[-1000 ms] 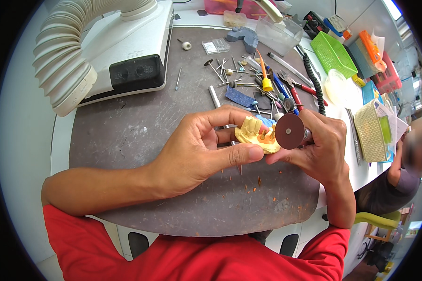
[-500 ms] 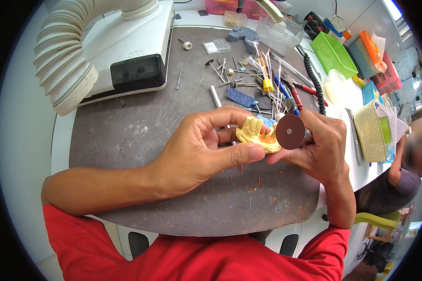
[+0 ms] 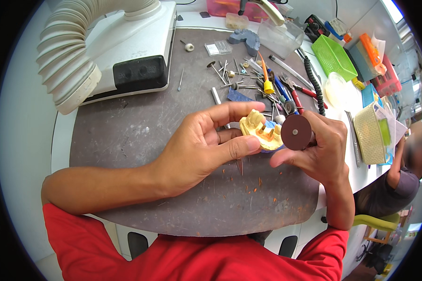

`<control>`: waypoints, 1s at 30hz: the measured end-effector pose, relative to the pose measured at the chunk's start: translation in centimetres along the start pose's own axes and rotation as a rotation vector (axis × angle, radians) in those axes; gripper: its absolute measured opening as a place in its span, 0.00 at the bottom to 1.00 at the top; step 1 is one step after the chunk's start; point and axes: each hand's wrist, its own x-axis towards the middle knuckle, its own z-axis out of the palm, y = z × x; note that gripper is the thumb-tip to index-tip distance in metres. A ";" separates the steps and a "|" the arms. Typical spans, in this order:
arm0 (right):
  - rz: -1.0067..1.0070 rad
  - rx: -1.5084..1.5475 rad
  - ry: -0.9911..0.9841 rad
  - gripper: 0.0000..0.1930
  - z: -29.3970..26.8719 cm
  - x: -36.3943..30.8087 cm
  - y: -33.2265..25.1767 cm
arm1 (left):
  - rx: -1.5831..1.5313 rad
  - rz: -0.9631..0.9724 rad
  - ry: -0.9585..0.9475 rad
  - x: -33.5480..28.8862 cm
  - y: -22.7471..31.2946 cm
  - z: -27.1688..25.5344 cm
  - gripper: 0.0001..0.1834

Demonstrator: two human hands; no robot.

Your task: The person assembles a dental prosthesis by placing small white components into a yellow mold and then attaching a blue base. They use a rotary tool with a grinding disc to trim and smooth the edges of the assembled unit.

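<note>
My left hand (image 3: 208,145) holds a yellow plaster dental model (image 3: 249,125) between thumb and fingers, over the worktable. Small metallic pins and an orange-brown patch show on the model, with a blue part behind its right side. My right hand (image 3: 328,147) grips a rotary handpiece, whose body is mostly hidden behind the hand and the disc. At its tip is a round dark-brown disc (image 3: 296,133) with a pale centre. The disc stands at the model's right edge; whether they touch I cannot tell. My right thumb is stretched toward the model.
Burs and pliers (image 3: 290,83) lie beyond my hands on the grey board (image 3: 126,150). A white machine with a ribbed hose (image 3: 63,61) stands at far left. Baskets, one green (image 3: 333,56), line the right side. Another person (image 3: 389,192) sits at far right.
The disc has moved slightly right, away from the model's pins. My left hand has tilted the model, showing more of its top. Bright thin streaks near the tools are gone.
</note>
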 end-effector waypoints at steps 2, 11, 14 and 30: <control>0.013 0.044 0.019 0.34 -0.1 0.1 0.0 | -0.052 0.021 0.013 0.0 -0.1 -0.1 0.29; 0.154 0.081 -0.075 0.34 -1.2 0.3 -1.1 | -0.039 -0.034 -0.034 0.0 0.5 -0.2 0.28; 0.195 0.096 -0.113 0.31 -1.3 0.7 -1.6 | -0.035 -0.021 -0.017 -0.1 0.4 0.0 0.29; 0.264 0.140 -0.179 0.30 -0.7 0.5 -1.6 | -0.033 -0.005 -0.011 0.1 0.0 -0.1 0.27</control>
